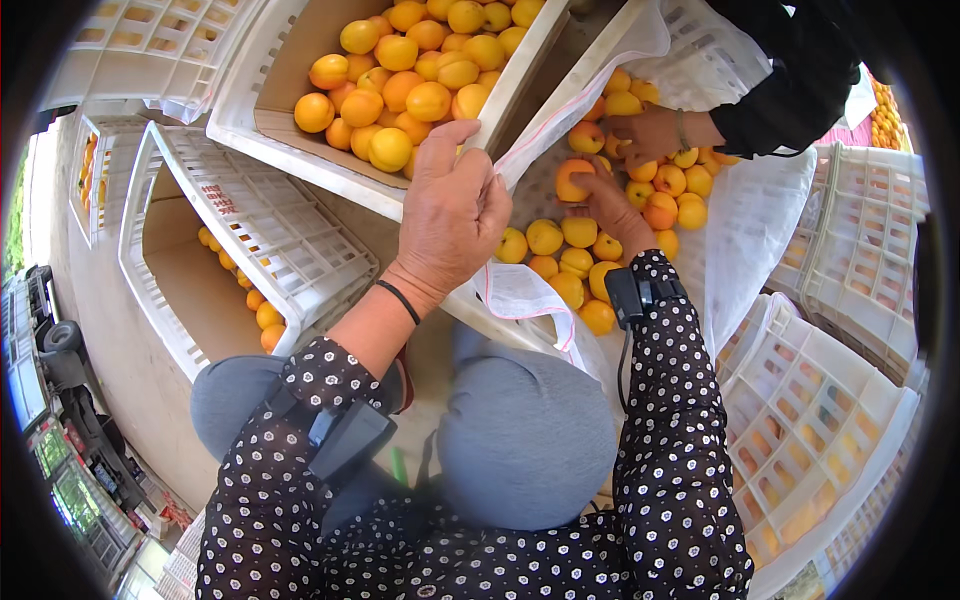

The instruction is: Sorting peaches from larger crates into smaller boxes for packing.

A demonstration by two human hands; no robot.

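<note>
My right hand (621,214) grips an orange-yellow apricot (573,181) above the loose fruit in a crate lined with white netting (757,217). More apricots (577,262) lie in that liner, around and below the hand. My left hand (454,214) is at the near corner of a white plastic crate (315,166), its fingers curled over the rim. What lies beneath those fingers is hidden, so I cannot tell whether they hold anything. Inside this cardboard-lined crate is a heap of apricots (401,88).
Another person's hand (651,135) reaches among the lined crate's fruit from the upper right. A tilted white crate (300,240) with some apricots stands at left. Fruit-filled crates (802,442) line the right side. Vehicles, including a wheel (62,336), show at far left.
</note>
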